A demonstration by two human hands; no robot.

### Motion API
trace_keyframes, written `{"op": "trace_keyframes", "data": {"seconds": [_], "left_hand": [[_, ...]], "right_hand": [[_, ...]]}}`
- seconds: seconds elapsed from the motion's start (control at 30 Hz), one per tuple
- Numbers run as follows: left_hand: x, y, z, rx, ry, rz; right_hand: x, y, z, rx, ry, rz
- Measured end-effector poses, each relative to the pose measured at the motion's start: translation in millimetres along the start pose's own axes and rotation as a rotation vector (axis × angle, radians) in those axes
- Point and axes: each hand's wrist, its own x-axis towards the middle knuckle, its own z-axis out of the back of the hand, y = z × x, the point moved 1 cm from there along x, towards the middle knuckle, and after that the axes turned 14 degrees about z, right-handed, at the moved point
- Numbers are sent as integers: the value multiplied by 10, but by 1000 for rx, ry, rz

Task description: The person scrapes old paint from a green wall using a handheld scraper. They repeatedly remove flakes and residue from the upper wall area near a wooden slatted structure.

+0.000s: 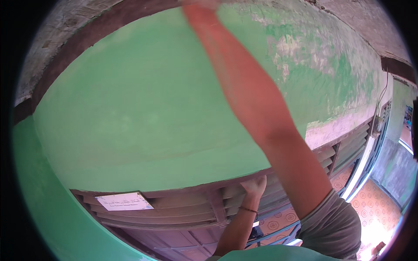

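My right arm reaches up across a green wall (130, 104) toward its top edge. My right hand (201, 6) is smeared by motion and partly cut off by the picture's upper edge. Whether it holds anything does not show. Lower down, my left hand (256, 185) is at the brown wooden louvre vent (174, 211) under the green wall. Its fingers curl onto a louvre slat, their tips partly hidden. A thin dark bracelet (247, 210) circles the left wrist. Smooth light green covers the wall's left and middle; toward the right lies a patchy pale area (305, 52).
A white sign (124, 201) leans out from the louvres at left. A dark brown beam (82, 41) borders the wall's top beneath a rough ceiling (48, 43). Far below at right is a patterned tile floor (374, 200). Cables (383, 93) hang by the right corner.
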Motion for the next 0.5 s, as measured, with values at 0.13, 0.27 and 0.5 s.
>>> {"op": "trace_keyframes", "data": {"seconds": [0.13,0.27,0.5], "left_hand": [[-23,-22,-77,-33,190,35],[7,-39,-53,30,30,-41],[110,-37,121,-10,214,-24]], "right_hand": [[-160,626,-98,54,88,264],[-59,-186,266,-178,31,269],[-215,459,-48,-74,-22,201]]}}
